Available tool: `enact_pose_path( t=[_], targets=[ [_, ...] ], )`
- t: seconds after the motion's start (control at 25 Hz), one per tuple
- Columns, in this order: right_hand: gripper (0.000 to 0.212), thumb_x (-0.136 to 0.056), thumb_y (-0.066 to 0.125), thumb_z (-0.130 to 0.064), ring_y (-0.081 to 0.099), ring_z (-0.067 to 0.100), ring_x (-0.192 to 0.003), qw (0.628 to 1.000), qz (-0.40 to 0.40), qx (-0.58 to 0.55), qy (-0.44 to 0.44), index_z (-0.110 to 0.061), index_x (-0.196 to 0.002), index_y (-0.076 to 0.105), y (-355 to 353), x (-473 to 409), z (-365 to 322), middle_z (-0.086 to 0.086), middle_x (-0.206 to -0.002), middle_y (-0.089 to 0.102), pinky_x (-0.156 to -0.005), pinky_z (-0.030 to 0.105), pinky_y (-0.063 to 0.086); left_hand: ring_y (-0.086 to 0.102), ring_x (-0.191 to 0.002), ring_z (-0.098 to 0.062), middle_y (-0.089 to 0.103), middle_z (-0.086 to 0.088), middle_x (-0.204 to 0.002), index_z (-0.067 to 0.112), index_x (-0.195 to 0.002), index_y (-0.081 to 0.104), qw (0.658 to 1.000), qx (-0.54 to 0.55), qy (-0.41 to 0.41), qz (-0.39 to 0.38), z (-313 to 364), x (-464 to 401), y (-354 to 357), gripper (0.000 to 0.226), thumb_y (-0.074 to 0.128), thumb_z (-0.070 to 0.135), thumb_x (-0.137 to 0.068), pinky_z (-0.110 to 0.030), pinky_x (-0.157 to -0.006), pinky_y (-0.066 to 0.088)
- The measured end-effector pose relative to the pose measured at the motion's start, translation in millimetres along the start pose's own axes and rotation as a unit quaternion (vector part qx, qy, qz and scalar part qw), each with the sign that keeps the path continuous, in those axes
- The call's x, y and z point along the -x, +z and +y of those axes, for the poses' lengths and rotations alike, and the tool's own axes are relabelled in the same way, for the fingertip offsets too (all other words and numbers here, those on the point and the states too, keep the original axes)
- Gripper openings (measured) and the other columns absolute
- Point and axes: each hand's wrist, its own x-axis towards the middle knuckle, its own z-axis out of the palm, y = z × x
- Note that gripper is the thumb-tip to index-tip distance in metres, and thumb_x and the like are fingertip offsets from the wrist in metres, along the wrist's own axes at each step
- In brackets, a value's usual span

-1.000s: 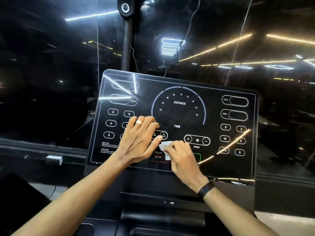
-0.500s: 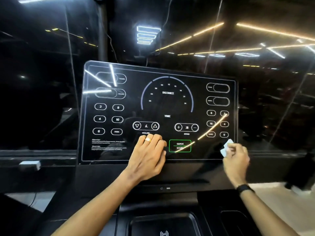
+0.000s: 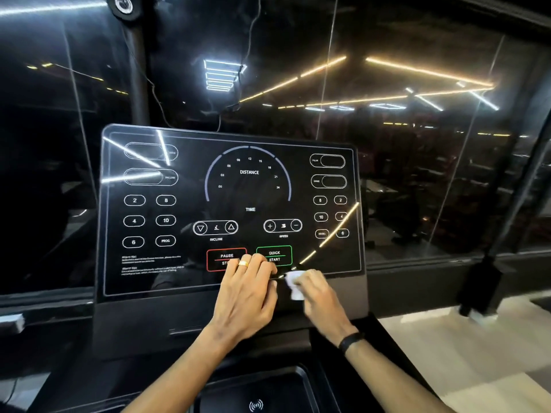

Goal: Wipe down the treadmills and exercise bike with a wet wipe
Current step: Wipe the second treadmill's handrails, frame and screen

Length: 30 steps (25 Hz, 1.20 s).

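Right hand point(image 3: 320, 296) is pinched around a small crumpled white wet wipe point(image 3: 293, 286), pressed at the glossy black treadmill console point(image 3: 232, 210) lower edge. Left hand point(image 3: 249, 290) is laid flat, empty. Wipe is judged soft, limp, best bunched.

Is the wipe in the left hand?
No, the right hand pinches the white wipe at the console's lower edge, while the left hand lies flat on the panel.

The console panel point(image 3: 167, 222) lay open across the frame's left and centre. Both hands, the left hand point(image 3: 249, 296) and right hand point(image 3: 319, 299), crowded its lower-right edge; a dark glass wall point(image 3: 432, 180) closed off behind.
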Motion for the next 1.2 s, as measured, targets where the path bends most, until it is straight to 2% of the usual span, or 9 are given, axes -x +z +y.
enact_pose_path(
  t=[0.12,0.24,0.44,0.6,0.68,0.84,0.96,1.12,1.2],
  targets=[
    [0.034,-0.074,0.056,0.011,0.055,0.027,-0.090,0.978,0.023,0.042,0.202,-0.016,-0.094,0.060,-33.6,41.2,78.1,0.003,-0.094,0.055,-0.078,0.021,0.035,0.049,-0.080,-0.020,0.055,0.003,-0.091,0.017,-0.090,0.059,1.000,-0.008,0.000,-0.004,14.9,8.4,-18.9,0.009,0.054,0.025,-0.088,-0.037,-0.075,0.038],
    [0.016,-0.074,0.059,-0.012,0.059,0.033,-0.083,0.935,-0.017,0.063,0.348,-0.024,-0.073,0.049,-64.7,74.1,109.4,0.004,-0.081,0.054,-0.064,0.020,0.022,0.051,-0.077,-0.019,0.057,0.006,-0.084,0.020,-0.083,0.058,0.998,-0.017,-0.028,-0.048,42.3,18.5,-22.3,0.014,0.049,0.029,-0.089,-0.036,-0.074,0.038],
    [0.028,-0.076,0.062,0.014,0.061,0.015,-0.072,0.962,0.008,-0.104,0.253,-0.013,-0.074,0.067,-94.0,112.4,19.0,0.001,-0.080,0.060,-0.065,0.012,0.039,0.062,-0.093,-0.016,0.067,0.009,-0.092,0.024,-0.091,0.069,0.959,0.063,-0.194,-0.197,120.3,35.8,-14.3,0.024,0.048,0.037,-0.094,-0.033,-0.085,0.043],
    [0.028,-0.082,0.068,0.010,0.062,0.006,-0.077,0.945,0.006,-0.233,0.231,-0.017,-0.076,0.069,-135.6,153.1,-51.8,0.003,-0.082,0.065,-0.066,0.008,0.043,0.068,-0.079,-0.010,0.072,0.012,-0.078,0.027,-0.084,0.071,0.854,0.277,-0.380,-0.223,183.3,73.2,-17.9,0.035,0.057,0.059,-0.079,-0.035,-0.079,0.054],
    [0.030,-0.083,0.070,0.008,0.063,0.004,-0.076,0.938,0.010,-0.259,0.228,-0.022,-0.079,0.069,-152.6,174.5,-74.9,-0.003,-0.084,0.067,-0.066,0.010,0.046,0.065,-0.072,-0.007,0.072,0.012,-0.074,0.026,-0.082,0.072,0.836,0.321,-0.384,-0.224,209.9,90.7,-25.5,0.037,0.060,0.061,-0.077,-0.036,-0.075,0.052],
    [0.024,-0.083,0.072,0.007,0.064,0.001,-0.074,0.924,0.032,-0.286,0.252,-0.016,-0.086,0.072,-193.0,208.2,-96.7,-0.009,-0.085,0.068,-0.067,0.013,0.049,0.054,-0.061,-0.014,0.064,-0.001,-0.067,0.014,-0.080,0.070,0.829,0.379,-0.351,-0.213,254.7,95.3,-45.8,0.017,0.069,0.025,-0.093,-0.038,-0.066,0.047],
    [0.028,-0.081,0.080,-0.004,0.064,0.003,-0.081,0.924,0.060,-0.252,0.280,-0.023,-0.098,0.068,-226.9,219.8,-99.4,-0.008,-0.093,0.068,-0.072,0.019,0.052,0.067,-0.077,-0.032,0.073,-0.006,-0.080,0.021,-0.086,0.073,0.831,0.404,-0.312,-0.221,278.0,79.6,-58.6,0.014,0.067,0.012,-0.094,-0.045,-0.075,0.056],
    [0.052,-0.079,0.085,-0.021,0.062,0.007,-0.101,0.903,0.033,-0.252,0.348,-0.026,-0.124,0.059,-270.4,231.0,-97.9,-0.013,-0.114,0.062,-0.086,0.024,0.051,0.067,-0.080,-0.034,0.072,-0.010,-0.081,0.017,-0.089,0.074,0.847,0.419,-0.245,-0.216,302.0,64.1,-78.6,0.016,0.062,0.009,-0.095,-0.052,-0.076,0.056],
    [0.031,-0.079,0.086,-0.018,0.070,0.011,-0.095,0.893,0.022,-0.306,0.330,-0.017,-0.107,0.071,-286.9,240.8,-105.8,-0.005,-0.102,0.074,-0.083,0.028,0.053,0.065,-0.077,-0.032,0.070,-0.007,-0.077,0.020,-0.084,0.073,0.852,0.422,-0.224,-0.214,310.5,66.3,-90.7,0.019,0.062,0.009,-0.094,-0.052,-0.074,0.054]
  ],
)
